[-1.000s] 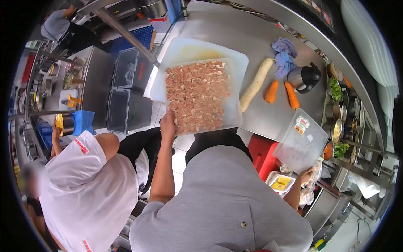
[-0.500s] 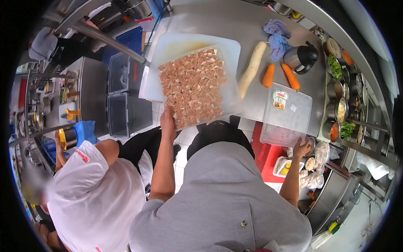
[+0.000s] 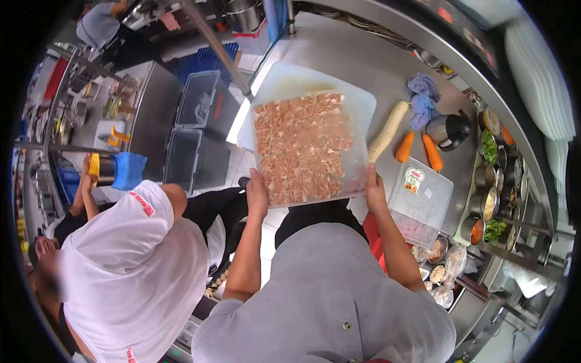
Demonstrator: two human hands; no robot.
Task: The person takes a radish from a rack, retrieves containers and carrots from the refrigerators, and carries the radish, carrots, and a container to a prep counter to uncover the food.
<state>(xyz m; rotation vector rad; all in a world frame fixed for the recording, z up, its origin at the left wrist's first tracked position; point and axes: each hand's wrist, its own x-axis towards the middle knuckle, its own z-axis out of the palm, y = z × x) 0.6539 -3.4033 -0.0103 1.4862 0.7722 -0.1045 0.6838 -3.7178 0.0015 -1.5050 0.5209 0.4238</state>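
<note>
My left hand (image 3: 257, 192) grips the near left corner of a translucent plastic tray (image 3: 357, 158). On the opposite side, my right hand (image 3: 374, 184) holds the near right edge, fingers mostly hidden. Rows of pinkish filled dumplings (image 3: 299, 151) cover most of the tray. Beneath its far part lies a white cutting board (image 3: 290, 75) on the steel table. Right of my right hand, a clear lid (image 3: 416, 209) with a label rests at the table's edge.
A white radish (image 3: 388, 130), two carrots (image 3: 404, 148), a bluish cloth (image 3: 423, 97) and a steel jug (image 3: 448, 130) lie beyond my right hand. Pots of ingredients (image 3: 487, 175) line the right side. At left, a co-worker in a white shirt (image 3: 139, 260) stands close, holding a pot.
My right hand has left the clear lid and taken hold of the tray's right side. My left hand still holds the tray. The whole view has shifted.
</note>
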